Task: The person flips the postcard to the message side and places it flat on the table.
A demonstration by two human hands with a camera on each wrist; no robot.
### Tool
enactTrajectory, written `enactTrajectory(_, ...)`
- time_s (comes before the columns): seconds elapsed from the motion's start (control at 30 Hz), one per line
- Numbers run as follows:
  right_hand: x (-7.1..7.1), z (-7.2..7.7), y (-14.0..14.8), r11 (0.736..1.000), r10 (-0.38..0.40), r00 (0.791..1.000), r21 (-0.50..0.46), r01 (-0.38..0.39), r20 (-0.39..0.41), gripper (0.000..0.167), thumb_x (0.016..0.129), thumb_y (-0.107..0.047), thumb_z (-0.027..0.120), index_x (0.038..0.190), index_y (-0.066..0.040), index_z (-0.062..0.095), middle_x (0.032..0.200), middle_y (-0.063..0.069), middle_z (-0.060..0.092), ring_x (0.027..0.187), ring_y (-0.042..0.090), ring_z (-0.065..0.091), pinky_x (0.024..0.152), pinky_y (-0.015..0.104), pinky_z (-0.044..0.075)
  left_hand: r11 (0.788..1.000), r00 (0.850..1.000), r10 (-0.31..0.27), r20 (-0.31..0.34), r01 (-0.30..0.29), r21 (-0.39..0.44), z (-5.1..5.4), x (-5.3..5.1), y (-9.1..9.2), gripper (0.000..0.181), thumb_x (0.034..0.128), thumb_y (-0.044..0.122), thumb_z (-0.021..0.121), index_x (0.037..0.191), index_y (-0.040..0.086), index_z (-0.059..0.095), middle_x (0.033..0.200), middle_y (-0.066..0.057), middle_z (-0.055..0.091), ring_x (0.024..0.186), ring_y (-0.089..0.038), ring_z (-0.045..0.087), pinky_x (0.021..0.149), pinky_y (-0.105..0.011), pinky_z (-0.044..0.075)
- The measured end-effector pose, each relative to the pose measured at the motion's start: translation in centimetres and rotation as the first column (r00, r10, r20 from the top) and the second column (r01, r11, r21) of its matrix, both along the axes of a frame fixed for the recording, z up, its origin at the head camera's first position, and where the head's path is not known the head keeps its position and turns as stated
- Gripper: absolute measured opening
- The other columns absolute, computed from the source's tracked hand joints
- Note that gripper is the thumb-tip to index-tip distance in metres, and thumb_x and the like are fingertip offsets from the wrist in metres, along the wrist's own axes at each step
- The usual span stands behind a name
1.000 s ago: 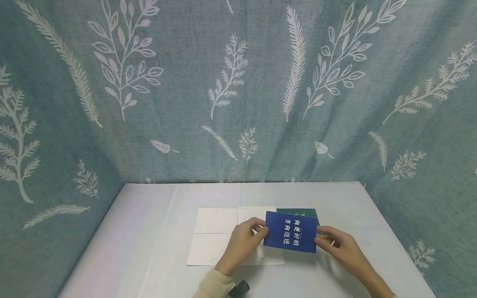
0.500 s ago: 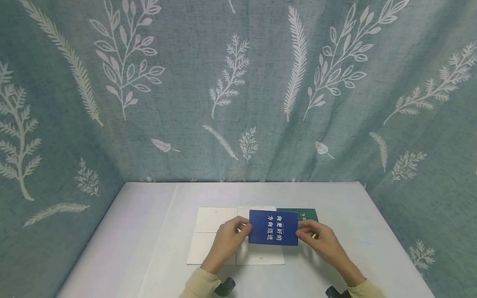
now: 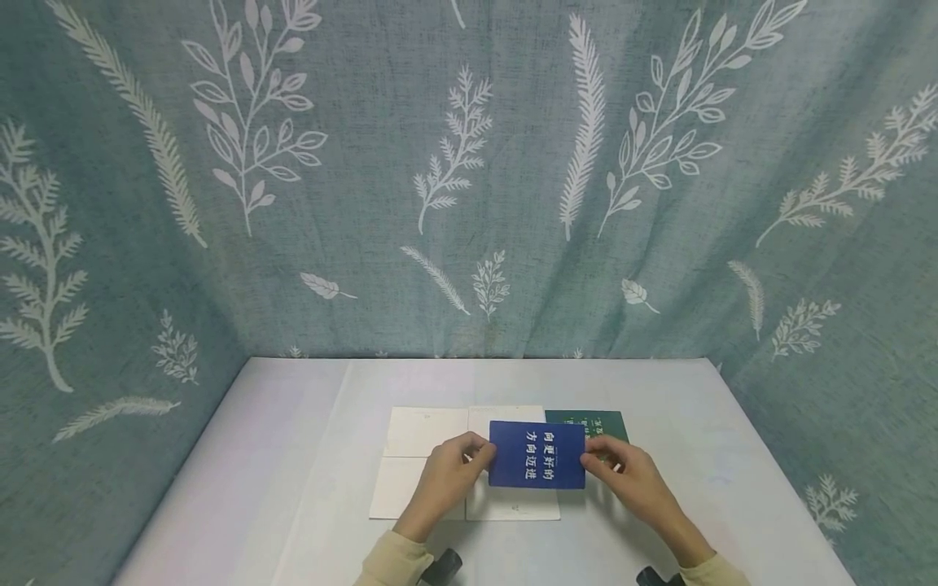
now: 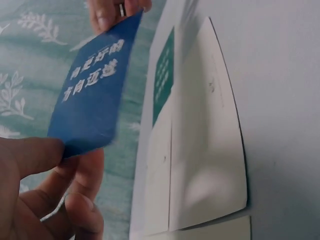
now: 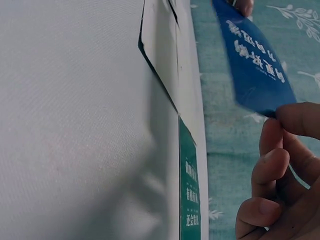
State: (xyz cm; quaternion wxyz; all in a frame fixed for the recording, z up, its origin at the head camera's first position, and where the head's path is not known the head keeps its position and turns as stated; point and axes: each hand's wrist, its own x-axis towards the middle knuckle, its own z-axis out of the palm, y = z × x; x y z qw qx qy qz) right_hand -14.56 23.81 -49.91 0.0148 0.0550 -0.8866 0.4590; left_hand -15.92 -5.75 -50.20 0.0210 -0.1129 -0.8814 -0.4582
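Left hand and right hand pinch opposite ends of a raised blue lettered card. From overhead, it partly blocks cream cards and, to their right, a green card.

The left hand and right hand face each other, apart, fingers curled in a pinch.

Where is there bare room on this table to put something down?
The table is bare left of the pale cards, right of the green card, and in a strip between the cards and the curtain. It's crowded in the middle, where the left hand and right hand hold the blue card above the pale cards.
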Motion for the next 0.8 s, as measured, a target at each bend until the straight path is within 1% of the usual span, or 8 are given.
enactTrajectory(0.13, 0.07, -0.12, 0.00, 0.999, 0.011, 1.000, -0.032, -0.010, 0.016, 0.017, 0.093, -0.022, 0.074, 0.106, -0.011, 0.071, 0.082, -0.005, 0.070, 0.072, 0.017, 0.060, 0.062, 0.026, 0.046, 1.000, 1.000, -0.005, 0.014, 0.005, 0.004, -0.21, 0.10, -0.06, 0.024, 0.0997, 0.040, 0.063, 0.098, 0.018, 0.072, 0.089, 0.010, 0.067, 0.074, -0.007, 0.056, 0.067, -0.027, 0.047)
enactTrajectory(0.2, 0.10, -0.15, -0.02, 0.999, 0.022, 0.999, -0.049, -0.021, 0.025, 0.016, 0.094, -0.020, 0.074, 0.105, -0.010, 0.070, 0.080, -0.005, 0.071, 0.072, 0.021, 0.063, 0.062, 0.026, 0.047, 1.000, 1.000, -0.011, 0.023, 0.011, 0.015, -0.20, 0.12, -0.12, 0.025, 0.0998, 0.040, 0.062, 0.098, 0.017, 0.072, 0.088, 0.010, 0.067, 0.075, -0.007, 0.057, 0.068, -0.027, 0.047)
enactTrajectory(0.3, 0.13, -0.20, -0.05, 0.997, 0.038, 0.999, -0.062, -0.036, 0.035, 0.016, 0.094, -0.018, 0.074, 0.105, -0.008, 0.070, 0.080, -0.004, 0.073, 0.073, 0.025, 0.066, 0.062, 0.026, 0.047, 0.999, 0.999, -0.018, 0.040, 0.017, 0.036, -0.17, 0.13, -0.23, 0.026, 0.1002, 0.039, 0.062, 0.099, 0.015, 0.073, 0.080, 0.010, 0.067, 0.072, -0.008, 0.058, 0.065, -0.028, 0.047)
enactTrajectory(0.37, 0.18, -0.23, -0.05, 0.997, 0.043, 0.998, -0.065, -0.041, 0.039, 0.016, 0.094, -0.018, 0.074, 0.105, -0.008, 0.070, 0.080, -0.004, 0.073, 0.074, 0.025, 0.066, 0.062, 0.026, 0.047, 0.998, 0.998, -0.024, 0.052, 0.021, 0.051, -0.17, 0.11, -0.27, 0.027, 0.1002, 0.039, 0.061, 0.100, 0.014, 0.073, 0.074, 0.010, 0.066, 0.067, -0.009, 0.057, 0.061, -0.027, 0.045)
enactTrajectory(0.47, 0.28, -0.22, -0.07, 0.996, 0.050, 0.998, -0.070, -0.047, 0.036, 0.015, 0.094, -0.017, 0.073, 0.105, -0.007, 0.069, 0.081, -0.004, 0.073, 0.074, 0.025, 0.067, 0.062, 0.026, 0.048, 0.997, 0.997, -0.027, 0.071, 0.022, 0.067, -0.21, 0.12, -0.28, 0.028, 0.1001, 0.038, 0.061, 0.101, 0.013, 0.073, 0.067, 0.010, 0.065, 0.064, -0.010, 0.055, 0.060, -0.027, 0.043)
enactTrajectory(0.57, 0.34, -0.19, -0.12, 0.996, 0.052, 0.998, -0.073, -0.049, 0.036, 0.015, 0.094, -0.019, 0.073, 0.104, -0.008, 0.070, 0.080, -0.004, 0.073, 0.074, 0.026, 0.066, 0.062, 0.026, 0.048, 0.997, 0.996, -0.025, 0.086, 0.018, 0.074, -0.24, 0.14, -0.26, 0.028, 0.1001, 0.038, 0.061, 0.101, 0.013, 0.073, 0.066, 0.012, 0.065, 0.066, -0.010, 0.055, 0.065, -0.029, 0.042)
enactTrajectory(0.7, 0.32, -0.12, -0.21, 0.997, 0.040, 0.998, -0.069, -0.037, 0.044, 0.016, 0.093, -0.024, 0.075, 0.102, -0.011, 0.070, 0.079, -0.006, 0.073, 0.072, 0.024, 0.064, 0.062, 0.026, 0.046, 0.996, 0.996, -0.026, 0.082, 0.019, 0.083, -0.32, 0.21, -0.35, 0.027, 0.1001, 0.039, 0.061, 0.099, 0.015, 0.073, 0.068, 0.013, 0.067, 0.074, -0.010, 0.058, 0.071, -0.033, 0.044)
enactTrajectory(0.8, 0.28, -0.13, -0.24, 0.998, 0.030, 0.998, -0.063, -0.027, 0.052, 0.015, 0.093, -0.025, 0.075, 0.101, -0.013, 0.070, 0.078, -0.007, 0.073, 0.073, 0.025, 0.064, 0.063, 0.026, 0.046, 0.996, 0.996, -0.031, 0.079, 0.024, 0.088, -0.44, 0.19, -0.42, 0.028, 0.1002, 0.040, 0.060, 0.099, 0.015, 0.074, 0.071, 0.013, 0.067, 0.078, -0.010, 0.060, 0.073, -0.035, 0.046)
